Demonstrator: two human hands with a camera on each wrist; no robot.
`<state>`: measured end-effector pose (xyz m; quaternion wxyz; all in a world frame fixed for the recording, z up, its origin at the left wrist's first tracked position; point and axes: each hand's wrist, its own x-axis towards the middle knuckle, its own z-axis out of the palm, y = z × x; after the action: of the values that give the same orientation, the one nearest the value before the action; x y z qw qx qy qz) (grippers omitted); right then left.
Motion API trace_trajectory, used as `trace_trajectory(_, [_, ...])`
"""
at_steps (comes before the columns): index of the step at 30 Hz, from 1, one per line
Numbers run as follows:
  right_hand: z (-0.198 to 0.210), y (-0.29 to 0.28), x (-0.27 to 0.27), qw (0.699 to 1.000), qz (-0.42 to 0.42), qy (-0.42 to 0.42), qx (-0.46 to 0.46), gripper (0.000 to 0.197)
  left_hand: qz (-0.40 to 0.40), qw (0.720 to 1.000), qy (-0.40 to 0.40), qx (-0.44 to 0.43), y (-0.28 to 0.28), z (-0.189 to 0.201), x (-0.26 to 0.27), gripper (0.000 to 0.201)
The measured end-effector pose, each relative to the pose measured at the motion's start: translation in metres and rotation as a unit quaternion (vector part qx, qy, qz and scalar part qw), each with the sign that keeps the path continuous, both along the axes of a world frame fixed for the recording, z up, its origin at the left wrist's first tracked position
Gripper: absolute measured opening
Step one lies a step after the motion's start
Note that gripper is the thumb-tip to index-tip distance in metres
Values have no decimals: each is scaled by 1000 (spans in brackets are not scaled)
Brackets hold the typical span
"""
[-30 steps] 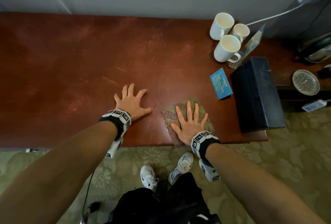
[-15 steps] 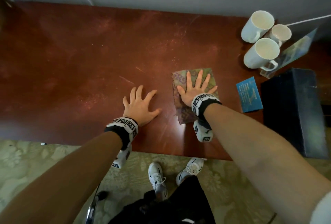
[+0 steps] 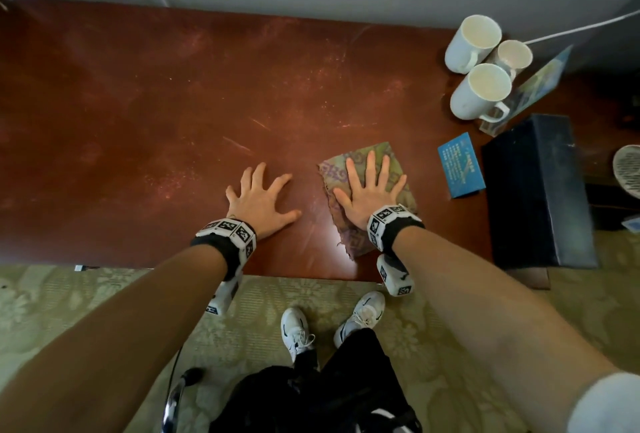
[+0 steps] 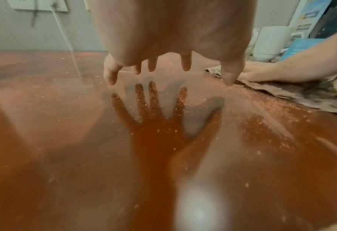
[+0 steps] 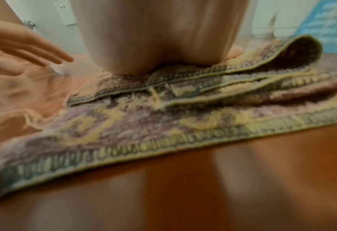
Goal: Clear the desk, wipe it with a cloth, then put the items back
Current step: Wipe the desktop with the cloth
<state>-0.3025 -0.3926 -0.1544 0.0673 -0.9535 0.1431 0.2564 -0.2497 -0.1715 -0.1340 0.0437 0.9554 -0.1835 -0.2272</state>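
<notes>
A folded patterned cloth (image 3: 394, 169) in green, purple and yellow lies on the reddish-brown desk (image 3: 173, 93), near its front edge. My right hand (image 3: 369, 190) presses flat on the cloth (image 5: 163, 125) with fingers spread and straight. To its left, my left hand (image 3: 261, 198) is spread over the bare desk (image 4: 65, 140) with fingers splayed; in the left wrist view its fingertips (image 4: 109, 78) reach the dusty surface. Neither hand holds anything.
Three white mugs (image 3: 481, 89) stand at the desk's back right, beside a clear sign holder (image 3: 540, 79). A blue card (image 3: 460, 164) and a dark box (image 3: 536, 190) lie right of the cloth. A white cable (image 3: 581, 27) runs along the wall.
My right hand pushed the cloth away from the front edge, then drew it back toward me. The left hand stayed put.
</notes>
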Motion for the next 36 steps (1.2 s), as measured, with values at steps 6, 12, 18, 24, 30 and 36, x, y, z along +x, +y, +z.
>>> trace_trajectory(6, [-3,19,-51,1000,7,6,3,71,-21,999,19,25,10,5,-1,87])
trace_trajectory(12, [-3,40,-87,999,23,19,15,68,-10,998,54,35,12,5,7,95])
trace_trajectory(18, [-6,46,-73,1000,-13,13,4,67,-10,997,55,52,9,5,11,95])
trace_trajectory(24, [-6,40,-51,1000,-21,2,-1,68,-7,997,57,49,11,2,11,95])
trace_trajectory(30, [-7,21,30,998,-67,-16,10,70,-3,997,61,52,11,0,12,94])
trace_trajectory(36, [-6,11,32,1000,-9,-4,9,68,1,996,69,54,8,5,11,93])
